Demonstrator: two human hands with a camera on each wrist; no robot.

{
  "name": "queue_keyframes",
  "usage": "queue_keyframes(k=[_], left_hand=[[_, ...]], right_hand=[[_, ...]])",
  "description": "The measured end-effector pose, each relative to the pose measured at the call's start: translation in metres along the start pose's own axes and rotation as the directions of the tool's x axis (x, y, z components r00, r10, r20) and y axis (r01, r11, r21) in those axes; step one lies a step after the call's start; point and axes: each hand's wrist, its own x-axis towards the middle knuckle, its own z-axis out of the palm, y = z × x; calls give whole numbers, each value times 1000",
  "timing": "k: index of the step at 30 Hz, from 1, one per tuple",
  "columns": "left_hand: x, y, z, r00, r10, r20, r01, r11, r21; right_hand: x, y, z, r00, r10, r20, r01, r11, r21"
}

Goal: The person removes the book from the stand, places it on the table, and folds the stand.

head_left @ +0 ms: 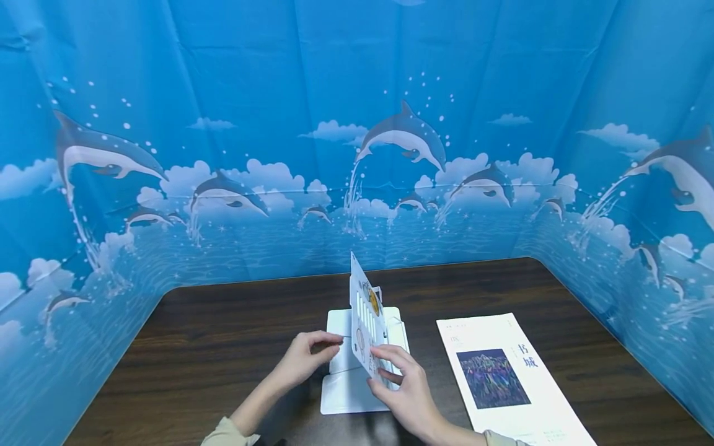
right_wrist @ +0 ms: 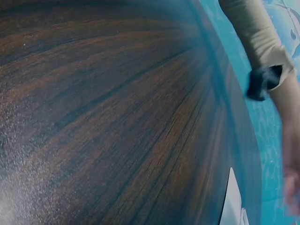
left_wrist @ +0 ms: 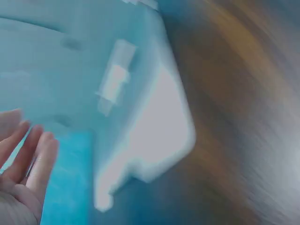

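Observation:
A white folding book stand (head_left: pixel 362 391) lies on the table in the head view. Its slotted panel (head_left: pixel 365 322), printed with cartoon pictures, stands up edgewise over the flat base. At the panel's lower right edge, my right hand (head_left: pixel 409 396) pinches it between thumb and fingers. My left hand (head_left: pixel 304 359) is on the other side, thumb and forefinger apart, fingertips over the left part of the base. The left wrist view is blurred, with the stand's pale surface (left_wrist: pixel 159 122) beside my loosely extended fingers (left_wrist: pixel 41 164).
To the right lies a white book (head_left: pixel 535 396) with a dark picture on its cover. The dark wood-grain table (head_left: pixel 223 322) is bordered by a blue dolphin-print curtain (head_left: pixel 334 62). A sleeved arm with a dark strap (right_wrist: pixel 263 83) shows in the right wrist view.

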Motion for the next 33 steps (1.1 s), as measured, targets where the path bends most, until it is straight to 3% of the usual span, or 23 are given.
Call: queue_keyframes(k=[2,4,6,10,16,23,33], left_hand=[[-1,17,-6,999,-40,-32,33,979,-201],[-2,36,-12,998,-62,-31,48,941,-336],[-4,53,-15,998,-62,-23,49,922,-383],[-10,71,-13,996,-82,-42,59,919,-390],[-16,74,-7,988,-121,-91,77,918,-389],[-19,69,-13,983,-158,-90,109,908,-405],[-26,59,-22,980,-180,-85,126,892,-435]], right_hand=[[1,0,0,1000,12,3,-12,1000,-13],[1,1,1,1000,20,4,-20,1000,-20],[2,0,2,1000,23,8,-22,999,-27],[2,-2,4,1000,22,9,-21,999,-29],[0,-1,8,1000,10,7,-10,1000,-24],[1,-1,11,999,12,33,-12,1000,-20],[5,-1,1,994,53,96,-63,993,101]])
